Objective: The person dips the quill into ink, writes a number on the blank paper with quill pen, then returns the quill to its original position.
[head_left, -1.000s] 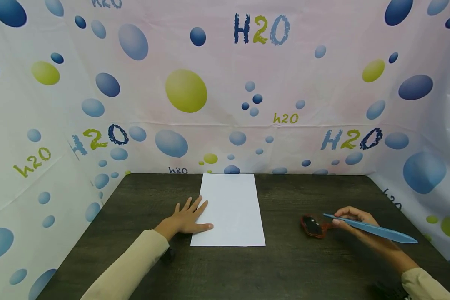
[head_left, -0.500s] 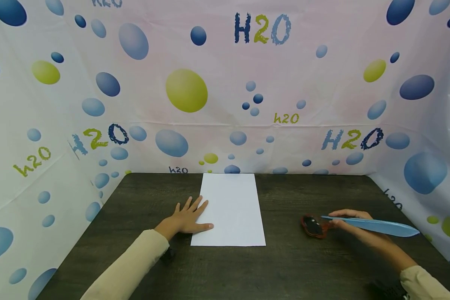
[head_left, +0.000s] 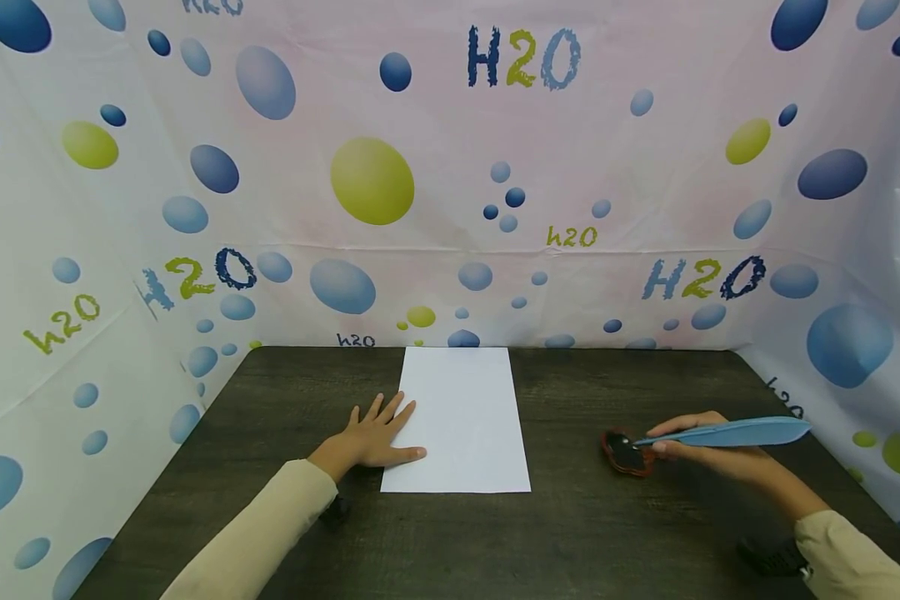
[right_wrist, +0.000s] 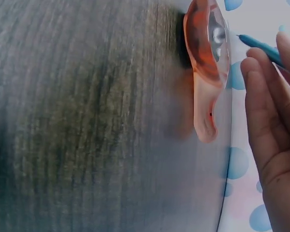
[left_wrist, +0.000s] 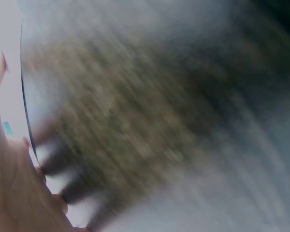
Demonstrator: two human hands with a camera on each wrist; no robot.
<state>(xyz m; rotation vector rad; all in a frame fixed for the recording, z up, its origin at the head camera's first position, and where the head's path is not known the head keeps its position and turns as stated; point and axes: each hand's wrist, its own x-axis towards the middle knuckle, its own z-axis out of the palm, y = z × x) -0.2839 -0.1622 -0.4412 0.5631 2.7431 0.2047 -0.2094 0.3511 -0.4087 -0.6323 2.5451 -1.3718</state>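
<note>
My left hand (head_left: 371, 437) lies with its fingers spread on the left edge of a blank white sheet of paper (head_left: 468, 417); in the left wrist view that hand (left_wrist: 17, 188) shows at the left edge. On the right, my right hand (head_left: 701, 437) pinches a blue feather quill pen (head_left: 750, 432) near its narrow tip. The tip overlaps the black hollow of a small translucent orange dish (head_left: 607, 454) in the head view. In the right wrist view the dish (right_wrist: 203, 53) shows a short curved handle, and the quill's dark point (right_wrist: 249, 40) stands beside it.
A dark wood-grain table (head_left: 570, 542) bears everything. Behind and at both sides hangs a white sheet backdrop (head_left: 450, 167) printed with bubbles and H2O lettering. Dark objects sit by each wrist, partly under the sleeves.
The quill's tip has moved left and down over the dish, its feather end has swung up, and my right hand has shifted slightly left. My left hand and the paper have stayed put.
</note>
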